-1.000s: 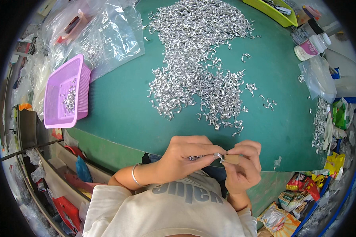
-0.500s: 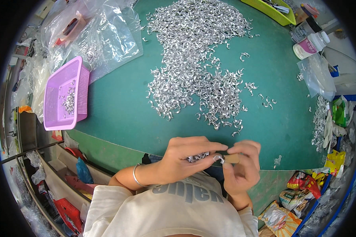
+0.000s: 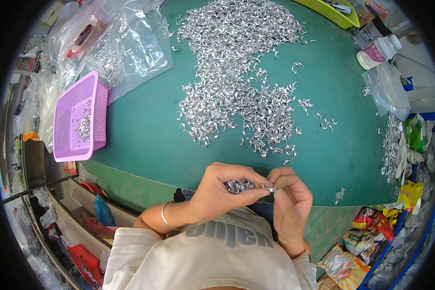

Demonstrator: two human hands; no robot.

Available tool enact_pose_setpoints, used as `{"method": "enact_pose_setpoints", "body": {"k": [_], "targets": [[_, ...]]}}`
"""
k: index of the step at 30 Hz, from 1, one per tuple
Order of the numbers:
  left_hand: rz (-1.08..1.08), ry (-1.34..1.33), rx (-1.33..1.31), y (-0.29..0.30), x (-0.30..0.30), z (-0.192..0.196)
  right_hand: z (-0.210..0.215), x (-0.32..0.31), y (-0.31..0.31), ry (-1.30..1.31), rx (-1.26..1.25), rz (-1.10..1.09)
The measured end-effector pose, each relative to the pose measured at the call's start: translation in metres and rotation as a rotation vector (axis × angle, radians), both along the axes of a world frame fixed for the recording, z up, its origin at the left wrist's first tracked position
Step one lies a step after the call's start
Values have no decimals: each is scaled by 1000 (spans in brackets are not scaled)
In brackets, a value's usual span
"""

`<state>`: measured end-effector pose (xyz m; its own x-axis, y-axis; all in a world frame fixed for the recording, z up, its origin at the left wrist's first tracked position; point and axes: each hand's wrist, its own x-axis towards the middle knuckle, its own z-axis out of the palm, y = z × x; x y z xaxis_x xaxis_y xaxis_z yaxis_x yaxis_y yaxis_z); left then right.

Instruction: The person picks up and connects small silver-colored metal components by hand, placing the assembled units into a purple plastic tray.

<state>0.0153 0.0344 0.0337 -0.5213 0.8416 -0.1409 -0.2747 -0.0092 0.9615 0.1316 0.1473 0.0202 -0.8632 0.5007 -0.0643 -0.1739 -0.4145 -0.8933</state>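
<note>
Silver clip (image 3: 268, 187): a small bent metal piece pinched between both hands, at the near table edge, just in front of the chest.
Right grip (image 3: 289, 203): fingertips closed on the clip's right end.
Left grip (image 3: 227, 186): thumb and finger closed on its left end; palm cupped round a handful of clips (image 3: 239, 185).
Axis: roughly left-right, hand to hand; which end leads is too small to tell.
Nearer hand: both touching.
Beyond grip: pile (image 3: 237, 77) on the green table (image 3: 145, 130); basket (image 3: 77, 118) far left.

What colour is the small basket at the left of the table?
The basket is light purple, a perforated plastic tray holding a few silvery metal pieces; the head view shows it clearly.
</note>
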Motion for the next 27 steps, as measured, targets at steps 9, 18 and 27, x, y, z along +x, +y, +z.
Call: {"method": "enact_pose_setpoints", "body": {"k": [9, 18, 27], "targets": [[98, -33, -101, 2, 1, 3, -1, -6, 2, 7, 83, -64], [286, -281, -207, -12, -25, -14, 97, -225, 154, 341, 1067, -601], [493, -392, -157, -21, -61, -22, 59, -390, 203, -24, 1125, -390]]}}
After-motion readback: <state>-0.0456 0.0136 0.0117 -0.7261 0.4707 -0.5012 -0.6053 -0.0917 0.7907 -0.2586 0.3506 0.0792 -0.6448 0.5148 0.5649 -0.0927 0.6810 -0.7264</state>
